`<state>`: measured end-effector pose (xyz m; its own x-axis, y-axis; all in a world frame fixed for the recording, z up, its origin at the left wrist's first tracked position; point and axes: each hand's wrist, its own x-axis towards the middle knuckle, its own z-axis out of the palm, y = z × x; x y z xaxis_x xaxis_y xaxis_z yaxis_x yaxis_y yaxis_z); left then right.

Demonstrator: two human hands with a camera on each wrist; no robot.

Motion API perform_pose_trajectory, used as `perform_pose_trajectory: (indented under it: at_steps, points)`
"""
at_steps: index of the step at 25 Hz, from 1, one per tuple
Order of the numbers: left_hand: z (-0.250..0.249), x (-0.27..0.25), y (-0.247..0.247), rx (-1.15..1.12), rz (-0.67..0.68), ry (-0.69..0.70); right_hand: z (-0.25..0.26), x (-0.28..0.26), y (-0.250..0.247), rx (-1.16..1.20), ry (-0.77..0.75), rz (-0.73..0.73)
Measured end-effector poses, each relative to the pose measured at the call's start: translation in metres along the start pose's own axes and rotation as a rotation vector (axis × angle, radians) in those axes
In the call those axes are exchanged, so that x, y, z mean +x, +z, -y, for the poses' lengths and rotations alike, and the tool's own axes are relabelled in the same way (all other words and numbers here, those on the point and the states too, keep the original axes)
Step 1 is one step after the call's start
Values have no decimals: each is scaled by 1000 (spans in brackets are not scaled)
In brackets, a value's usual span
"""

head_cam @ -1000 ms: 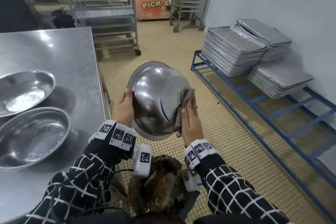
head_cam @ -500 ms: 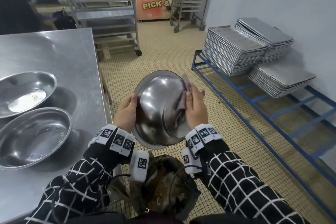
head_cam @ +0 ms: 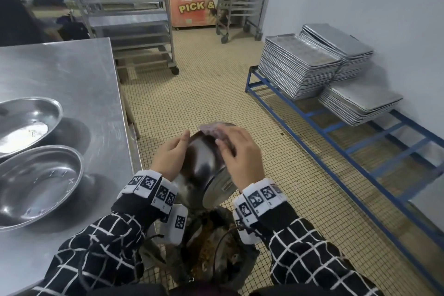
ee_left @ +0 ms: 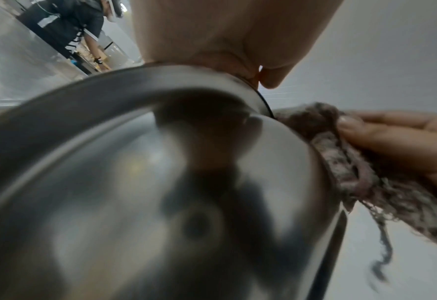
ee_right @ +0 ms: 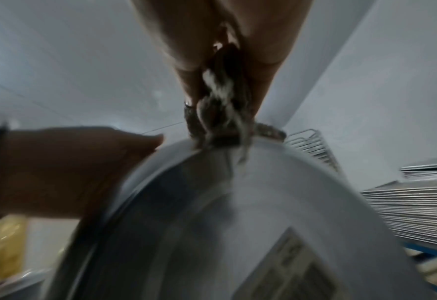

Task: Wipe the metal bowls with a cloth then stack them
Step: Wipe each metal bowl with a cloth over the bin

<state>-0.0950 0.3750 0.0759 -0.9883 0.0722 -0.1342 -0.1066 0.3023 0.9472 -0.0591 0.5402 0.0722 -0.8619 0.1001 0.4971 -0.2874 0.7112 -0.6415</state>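
Wiping is under way on the bowl (head_cam: 204,170), held in the air off the desk's (head_cam: 72,74) right edge, base turned toward us. We judge this bowl part-wiped; two more bowls (head_cam: 36,182) lie side by side, unstacked, near the desk's left edge, so stacking remains. Our left hand (head_cam: 169,155) grips the bowl's rim, fingers curled round it. Our right hand (head_cam: 240,154) presses the cloth (ee_left: 353,162) onto the far rim, fingers clamped on it.
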Motion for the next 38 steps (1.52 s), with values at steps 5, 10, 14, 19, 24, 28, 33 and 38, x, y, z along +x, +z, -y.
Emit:
perform_pose_trajectory:
  at_steps: [5,10,14,19,24,28,33,38]
  points:
    - [-8,0,-3,9,-83,10,-11,-5,15,-106,-28,109]
    - [-8,-3,-7,126,-69,62,-41,-7,-7,127,484,106]
    - [-6,-1,1,169,-36,127,-11,-7,-1,83,129,27]
    - [-14,2,8,160,-102,209,0,-10,25,-279,-76,-23]
    - [-3,7,0,150,-109,207,-36,-11,8,260,608,-112]
    - [10,9,-5,76,-96,172,-80,-27,2,503,934,-30]
    - [26,9,-9,93,-96,167,-81,-26,-15,373,717,11]
    - [29,6,-3,172,19,194,-81,-7,-18,49,407,79]
